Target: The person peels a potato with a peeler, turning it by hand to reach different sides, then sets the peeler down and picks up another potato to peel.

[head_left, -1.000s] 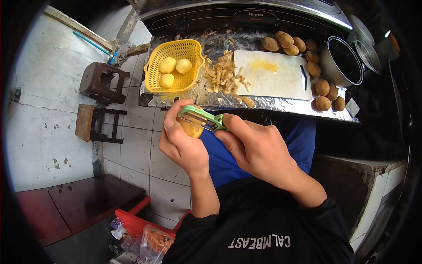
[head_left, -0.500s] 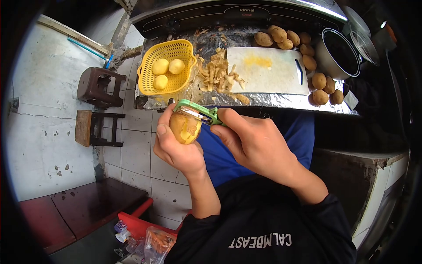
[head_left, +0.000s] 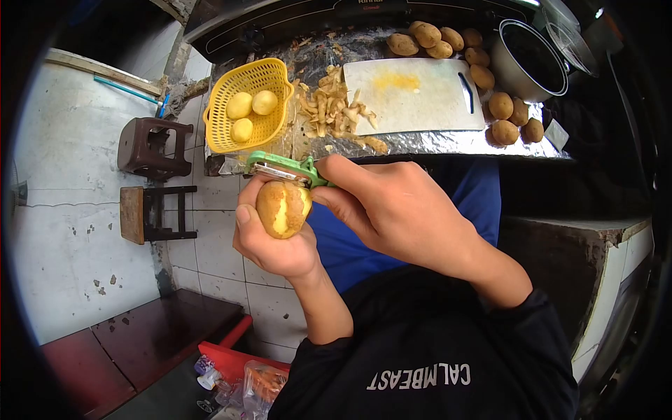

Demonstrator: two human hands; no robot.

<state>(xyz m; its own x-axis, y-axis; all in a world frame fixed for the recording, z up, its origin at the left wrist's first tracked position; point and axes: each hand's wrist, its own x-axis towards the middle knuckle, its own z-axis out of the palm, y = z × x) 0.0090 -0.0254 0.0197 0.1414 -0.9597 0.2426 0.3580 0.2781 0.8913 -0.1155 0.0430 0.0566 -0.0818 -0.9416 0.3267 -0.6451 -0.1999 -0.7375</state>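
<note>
My left hand (head_left: 274,245) is closed round a partly peeled potato (head_left: 283,213), with a pale yellow strip bared down its side. In my right hand (head_left: 402,206) is a green vegetable peeler (head_left: 283,166), gripped by its handle between thumb and fingers. The peeler's metal blade lies across the top end of the potato. Beyond my hands, a yellow plastic basket (head_left: 285,105) holds several peeled potatoes (head_left: 239,105). Brown potato peelings (head_left: 329,105) are heaped between the basket and a white cutting board (head_left: 448,105).
Unpeeled potatoes (head_left: 501,105) lie along the board's far and right edges. A metal pot (head_left: 514,70) stands at the back right, near a stove (head_left: 301,26) along the back. To the left are a dark plastic stool (head_left: 143,148) and a wooden-topped stool (head_left: 131,213).
Both hands, with potato and peeler, have shifted slightly left in view. The peeler sits nearer the potato's top end, and the potato has turned, showing its peeled strip more. The view has shifted.
</note>
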